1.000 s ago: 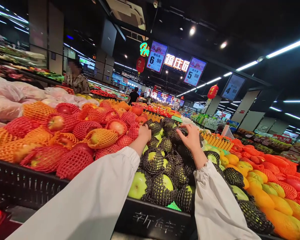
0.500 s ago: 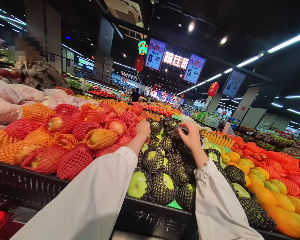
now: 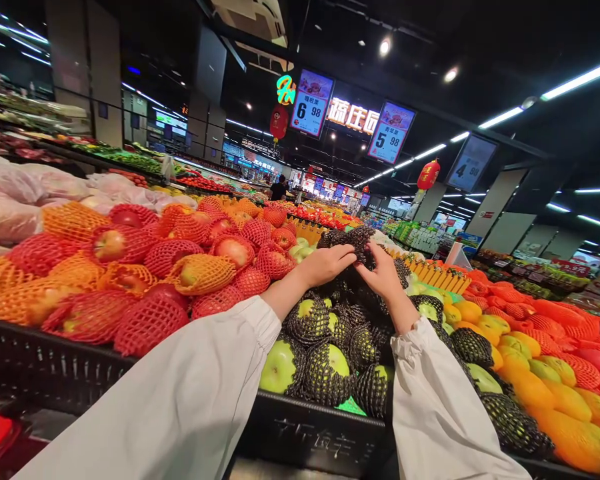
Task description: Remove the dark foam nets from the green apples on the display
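Green apples [image 3: 279, 368] in black foam nets fill the middle of the display, piled between my forearms. At the back of this pile, my left hand [image 3: 327, 263] reaches inward with its fingers together and bent over a black foam net [image 3: 347, 239]. From the other side my right hand [image 3: 384, 272] closes on the same dark netting, thumb toward the left fingertips. Both hands nearly meet there. Whether an apple is inside this net is hidden by the fingers and the dark mesh.
Red apples [image 3: 233, 252] in red and orange nets lie left of the pile. Yellow-orange fruit [image 3: 555, 427] and more red-netted fruit [image 3: 535, 320] are to the right. A black crate wall [image 3: 305, 433] runs along the front. Price signs [image 3: 313, 103] hang overhead.
My left hand has moved right, from the red apples' edge to the black netting by my right hand. The right hand stays nearly in place. A person at far left has left view.
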Demonstrator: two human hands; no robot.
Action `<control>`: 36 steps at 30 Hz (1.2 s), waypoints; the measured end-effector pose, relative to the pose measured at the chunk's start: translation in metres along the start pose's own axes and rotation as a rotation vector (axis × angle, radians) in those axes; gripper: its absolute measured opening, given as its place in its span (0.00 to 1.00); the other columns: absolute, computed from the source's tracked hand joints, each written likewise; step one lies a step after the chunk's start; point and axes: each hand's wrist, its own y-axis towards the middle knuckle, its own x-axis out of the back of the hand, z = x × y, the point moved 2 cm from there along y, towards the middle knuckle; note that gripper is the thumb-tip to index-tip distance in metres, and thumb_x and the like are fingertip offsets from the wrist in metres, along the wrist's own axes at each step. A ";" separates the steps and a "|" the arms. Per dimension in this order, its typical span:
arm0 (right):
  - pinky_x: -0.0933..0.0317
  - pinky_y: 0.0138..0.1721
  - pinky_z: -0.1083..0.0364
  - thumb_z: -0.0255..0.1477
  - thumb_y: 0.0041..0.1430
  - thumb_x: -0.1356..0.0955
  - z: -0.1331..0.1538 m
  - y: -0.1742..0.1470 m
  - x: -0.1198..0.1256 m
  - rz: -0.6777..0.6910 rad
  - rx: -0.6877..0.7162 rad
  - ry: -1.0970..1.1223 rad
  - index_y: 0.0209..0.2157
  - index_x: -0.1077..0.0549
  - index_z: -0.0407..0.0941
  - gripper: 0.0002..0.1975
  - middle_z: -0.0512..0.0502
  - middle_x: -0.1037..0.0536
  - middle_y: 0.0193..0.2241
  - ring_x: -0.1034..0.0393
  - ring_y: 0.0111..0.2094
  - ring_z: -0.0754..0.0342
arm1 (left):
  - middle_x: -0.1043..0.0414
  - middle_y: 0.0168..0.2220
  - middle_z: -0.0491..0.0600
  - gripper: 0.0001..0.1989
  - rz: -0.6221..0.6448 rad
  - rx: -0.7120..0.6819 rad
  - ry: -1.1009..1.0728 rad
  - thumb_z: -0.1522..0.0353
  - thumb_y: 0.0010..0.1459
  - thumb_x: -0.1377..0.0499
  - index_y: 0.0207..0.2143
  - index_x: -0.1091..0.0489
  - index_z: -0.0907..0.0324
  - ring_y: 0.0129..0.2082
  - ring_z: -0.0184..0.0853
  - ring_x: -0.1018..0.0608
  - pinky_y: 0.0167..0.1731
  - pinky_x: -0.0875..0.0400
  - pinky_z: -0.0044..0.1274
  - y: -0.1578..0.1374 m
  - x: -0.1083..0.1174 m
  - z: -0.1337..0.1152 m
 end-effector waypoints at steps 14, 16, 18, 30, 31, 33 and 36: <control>0.42 0.26 0.52 0.44 0.65 0.39 0.003 -0.005 0.019 -0.470 -0.312 0.154 0.34 0.39 0.49 0.13 0.51 0.34 0.22 0.38 0.23 0.51 | 0.37 0.63 0.61 0.25 0.454 0.908 -0.125 0.72 0.61 0.49 0.61 0.40 0.61 0.59 0.50 0.30 0.54 0.31 0.38 -0.045 -0.020 0.056; 0.42 0.26 0.52 0.45 0.64 0.38 0.003 -0.006 0.019 -0.497 -0.325 0.181 0.34 0.39 0.49 0.14 0.51 0.34 0.23 0.38 0.24 0.51 | 0.47 0.69 0.58 0.31 0.592 0.762 -0.206 0.68 0.60 0.44 0.65 0.44 0.57 0.65 0.51 0.36 0.60 0.37 0.40 -0.043 -0.028 0.050; 0.40 0.30 0.51 0.45 0.62 0.37 0.002 -0.006 0.020 -0.509 -0.312 0.166 0.31 0.39 0.49 0.15 0.49 0.33 0.24 0.37 0.27 0.50 | 0.49 0.69 0.60 0.37 0.664 0.728 -0.228 0.64 0.56 0.39 0.67 0.47 0.55 0.66 0.55 0.38 0.60 0.38 0.41 -0.041 -0.032 0.045; 0.38 0.28 0.56 0.43 0.49 0.28 0.004 0.001 -0.005 0.107 -0.448 0.778 0.39 0.29 0.49 0.19 0.52 0.26 0.29 0.36 0.25 0.57 | 0.36 0.61 0.65 0.35 -0.073 1.301 -0.572 0.56 0.60 0.38 0.63 0.46 0.63 0.59 0.48 0.29 0.56 0.32 0.35 -0.030 -0.007 0.051; 0.40 0.26 0.57 0.44 0.49 0.27 0.004 -0.001 -0.006 0.156 -0.459 0.800 0.40 0.29 0.49 0.19 0.54 0.27 0.27 0.38 0.23 0.58 | 0.34 0.60 0.64 0.33 -0.188 1.381 -0.732 0.55 0.61 0.40 0.62 0.44 0.63 0.58 0.46 0.27 0.54 0.31 0.32 -0.026 -0.003 0.050; 0.37 0.29 0.57 0.45 0.50 0.26 0.008 -0.003 -0.006 0.238 -0.434 0.855 0.42 0.28 0.49 0.20 0.55 0.26 0.27 0.36 0.24 0.58 | 0.29 0.57 0.61 0.30 -0.334 1.441 -1.100 0.53 0.63 0.43 0.60 0.39 0.62 0.54 0.42 0.24 0.50 0.27 0.29 -0.015 0.003 0.046; 0.32 0.43 0.52 0.44 0.50 0.26 0.017 -0.007 -0.004 0.477 -0.341 0.898 0.38 0.23 0.47 0.18 0.51 0.21 0.33 0.28 0.34 0.54 | 0.24 0.51 0.59 0.30 -0.410 1.370 -1.510 0.52 0.63 0.44 0.60 0.37 0.62 0.49 0.42 0.21 0.47 0.24 0.30 0.000 0.013 0.033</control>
